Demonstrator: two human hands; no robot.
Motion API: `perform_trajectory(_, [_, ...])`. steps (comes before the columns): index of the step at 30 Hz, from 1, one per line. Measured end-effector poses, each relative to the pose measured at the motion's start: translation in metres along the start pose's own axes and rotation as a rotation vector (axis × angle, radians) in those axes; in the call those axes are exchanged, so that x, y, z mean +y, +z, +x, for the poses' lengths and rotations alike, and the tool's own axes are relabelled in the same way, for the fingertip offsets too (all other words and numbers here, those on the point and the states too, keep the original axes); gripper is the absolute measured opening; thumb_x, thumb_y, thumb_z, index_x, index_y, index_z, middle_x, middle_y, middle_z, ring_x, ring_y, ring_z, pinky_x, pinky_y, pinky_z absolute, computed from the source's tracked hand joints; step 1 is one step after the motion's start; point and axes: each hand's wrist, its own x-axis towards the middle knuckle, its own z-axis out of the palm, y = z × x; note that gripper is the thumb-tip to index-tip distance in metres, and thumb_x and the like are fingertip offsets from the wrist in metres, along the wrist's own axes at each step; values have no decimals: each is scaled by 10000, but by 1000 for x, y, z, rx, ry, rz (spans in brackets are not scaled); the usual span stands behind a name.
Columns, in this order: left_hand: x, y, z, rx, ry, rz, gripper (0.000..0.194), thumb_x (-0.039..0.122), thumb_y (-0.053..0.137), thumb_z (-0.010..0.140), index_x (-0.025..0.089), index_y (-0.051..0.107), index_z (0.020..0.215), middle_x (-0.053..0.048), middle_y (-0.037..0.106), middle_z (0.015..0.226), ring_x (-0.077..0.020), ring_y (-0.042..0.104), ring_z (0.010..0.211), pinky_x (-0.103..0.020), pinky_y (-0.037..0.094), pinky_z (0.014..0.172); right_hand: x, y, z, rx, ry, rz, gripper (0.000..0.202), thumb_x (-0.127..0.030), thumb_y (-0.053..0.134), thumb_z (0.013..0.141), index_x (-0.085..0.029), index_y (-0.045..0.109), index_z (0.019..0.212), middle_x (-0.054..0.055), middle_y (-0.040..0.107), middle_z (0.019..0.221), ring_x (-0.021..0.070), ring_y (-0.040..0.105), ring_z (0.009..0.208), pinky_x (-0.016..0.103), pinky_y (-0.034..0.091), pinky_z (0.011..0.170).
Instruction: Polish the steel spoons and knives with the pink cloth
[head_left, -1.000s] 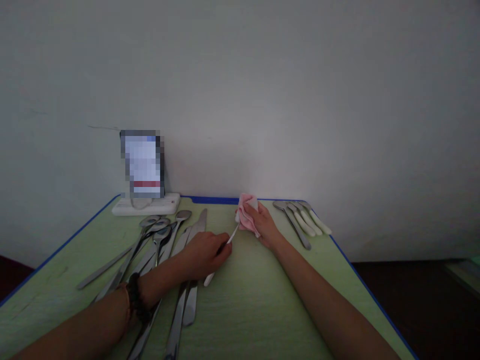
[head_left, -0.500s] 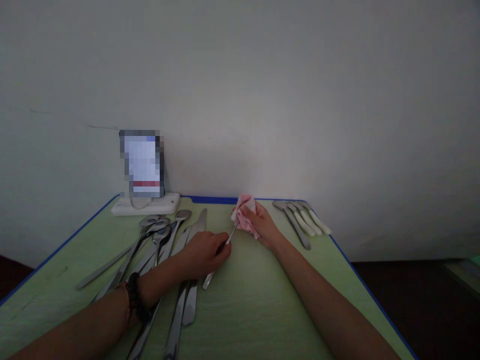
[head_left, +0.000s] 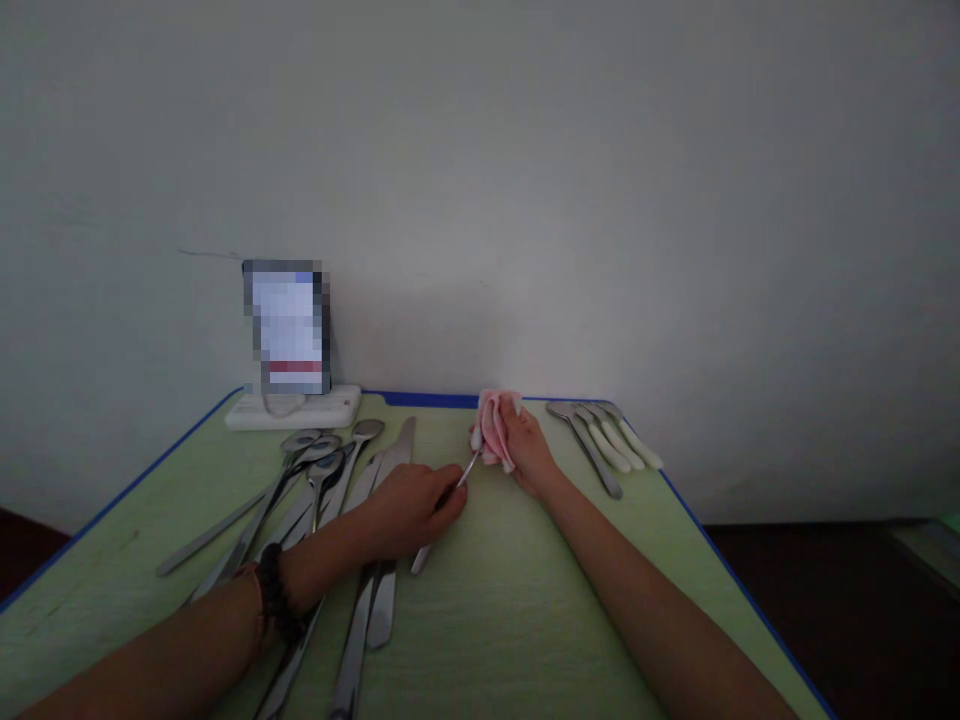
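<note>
My left hand [head_left: 420, 508] is closed around the handle of a metal spoon [head_left: 469, 468], which slants up and right. The handle's end pokes out below the hand; a small pale bowl shows at the upper end, partly covered. There a pink and white cloth [head_left: 495, 425] lies folded against the spoon, pinched in my right hand [head_left: 529, 450] with the thumb on top. Beneath and beside my left forearm lie several loose metal spoons [head_left: 324, 465] and table knives [head_left: 381, 600], overlapping one another. My left hand covers part of the knives.
A blurred phone [head_left: 289, 330] stands on a white power strip [head_left: 292, 408] at the back left. Lined up at the back right are a metal spoon [head_left: 585, 450] and several white-handled utensils [head_left: 626, 445]. A wall rises behind the blue-edged green table [head_left: 510, 620].
The cloth has shifted slightly right and opened its folds, so more of the spoon's upper end shows. My left hand and the spoon have moved a little to the right.
</note>
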Motion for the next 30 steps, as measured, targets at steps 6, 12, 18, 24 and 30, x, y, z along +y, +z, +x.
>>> perform_trajectory(6, [-1, -1, 1, 2, -4, -10, 345, 365, 266, 944, 191, 525, 797, -26, 620, 656, -181, 595, 614, -257, 339, 560, -2, -2, -1, -16, 19, 41, 426, -580, 584, 730, -168, 591, 837, 43, 668, 656, 157, 617, 560, 203, 424, 377])
perform_trajectory(12, [-1, 0, 1, 8, 3, -17, 343, 370, 287, 942, 192, 529, 776, -14, 602, 621, -173, 576, 579, -254, 320, 541, -2, -4, -2, -47, 36, 95, 360, -473, 692, 683, -175, 589, 856, 30, 678, 731, 142, 609, 574, 228, 477, 452])
perform_trajectory(18, [0, -2, -2, 34, 75, -85, 396, 439, 308, 937, 189, 530, 725, 2, 556, 577, -147, 514, 531, -248, 321, 533, -1, -10, 4, -10, 81, 253, 267, -404, 685, 723, -175, 596, 829, 9, 654, 680, 109, 577, 556, 200, 452, 469])
perform_trajectory(24, [3, -4, -8, 107, 385, -142, 427, 539, 529, 810, 151, 582, 979, -105, 609, 1042, -230, 532, 987, -350, 394, 910, 1, -14, 10, 37, 46, 386, 226, -376, 682, 738, -180, 580, 783, -25, 612, 636, 77, 530, 517, 169, 421, 441])
perform_trajectory(30, [0, 5, -8, 27, 402, -63, 709, 612, 487, 813, 167, 401, 1358, -146, 336, 1463, -279, 299, 1344, -422, 185, 1122, 3, -14, 10, 23, 44, 307, 294, -453, 664, 736, -197, 582, 853, -20, 612, 651, 87, 519, 517, 177, 405, 419])
